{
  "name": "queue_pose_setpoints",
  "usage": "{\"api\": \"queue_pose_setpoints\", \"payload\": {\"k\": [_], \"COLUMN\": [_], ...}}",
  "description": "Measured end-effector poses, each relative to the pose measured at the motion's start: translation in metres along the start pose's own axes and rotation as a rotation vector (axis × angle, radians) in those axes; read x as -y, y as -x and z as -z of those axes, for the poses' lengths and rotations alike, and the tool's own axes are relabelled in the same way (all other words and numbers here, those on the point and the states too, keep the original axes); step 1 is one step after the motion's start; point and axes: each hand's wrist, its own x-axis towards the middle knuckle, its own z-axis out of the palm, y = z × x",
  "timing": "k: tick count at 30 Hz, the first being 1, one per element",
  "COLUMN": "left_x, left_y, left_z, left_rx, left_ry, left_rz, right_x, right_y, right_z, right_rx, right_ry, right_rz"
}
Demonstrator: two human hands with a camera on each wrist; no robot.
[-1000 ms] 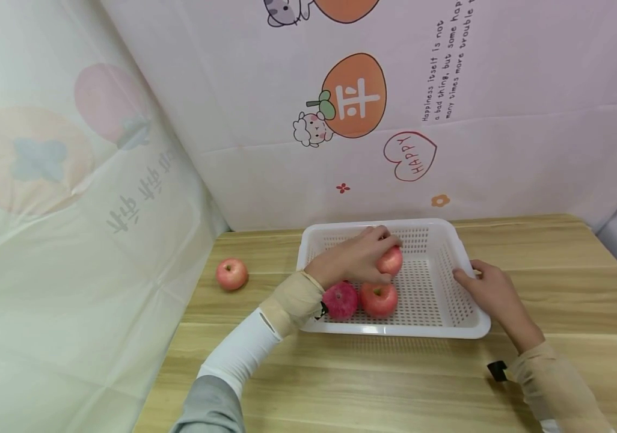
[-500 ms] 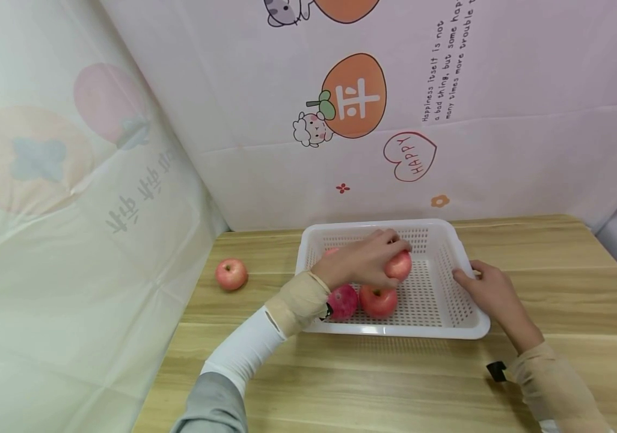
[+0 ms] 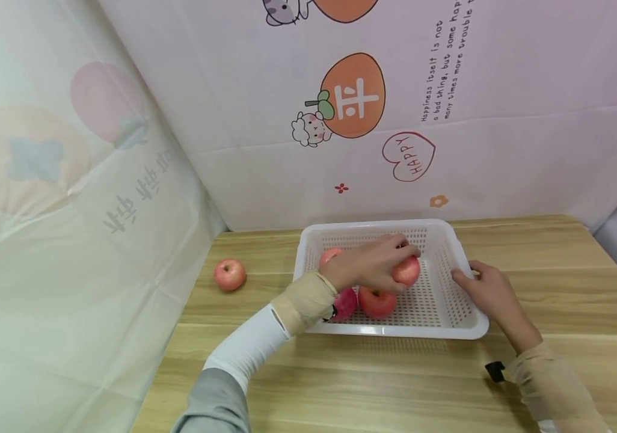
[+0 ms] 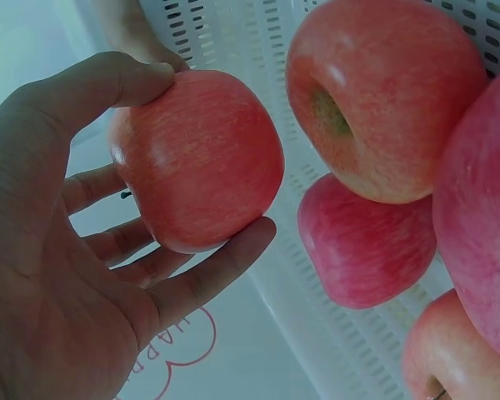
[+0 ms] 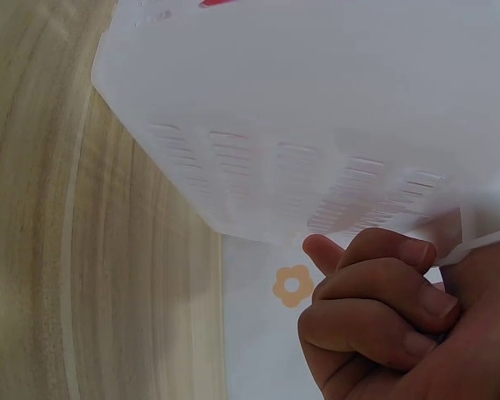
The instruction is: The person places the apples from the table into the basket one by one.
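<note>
My left hand [image 3: 376, 263] grips a red apple [image 3: 407, 272] over the white perforated plastic basket [image 3: 395, 331]. The left wrist view shows thumb and fingers curled round this apple [image 4: 204, 162]. Beneath the hand, a red apple [image 3: 377, 305] and a darker pink apple [image 3: 347, 304] lie in the basket's front left part. Another apple [image 3: 331, 255] sits behind the wrist, partly covered. My right hand [image 3: 495, 294] holds the basket's right rim, thumb on top. In the right wrist view its fingers [image 5: 383, 287] are curled beside the basket's outer wall [image 5: 275, 167].
A single apple [image 3: 230, 275] lies on the wooden table [image 3: 395, 385], left of the basket. Printed white cloth [image 3: 265, 180] hangs behind the table, and another sheet [image 3: 97, 288] hangs along the left side.
My left hand has carried its apple to the right and slightly toward me inside the basket, uncovering the apple behind the wrist. The right hand stays on the rim.
</note>
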Motion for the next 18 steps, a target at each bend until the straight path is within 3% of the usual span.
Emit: {"api": "queue_pose_setpoints", "payload": {"k": [18], "left_x": [-0.009], "left_y": [-0.015], "left_z": [-0.01], "left_rx": [0.076], "left_ry": [-0.027], "left_rz": [-0.016], "right_x": [0.0], "right_y": [0.0], "right_z": [0.001], "right_rx": [-0.009], "right_ry": [0.013], "right_rz": [0.008]}}
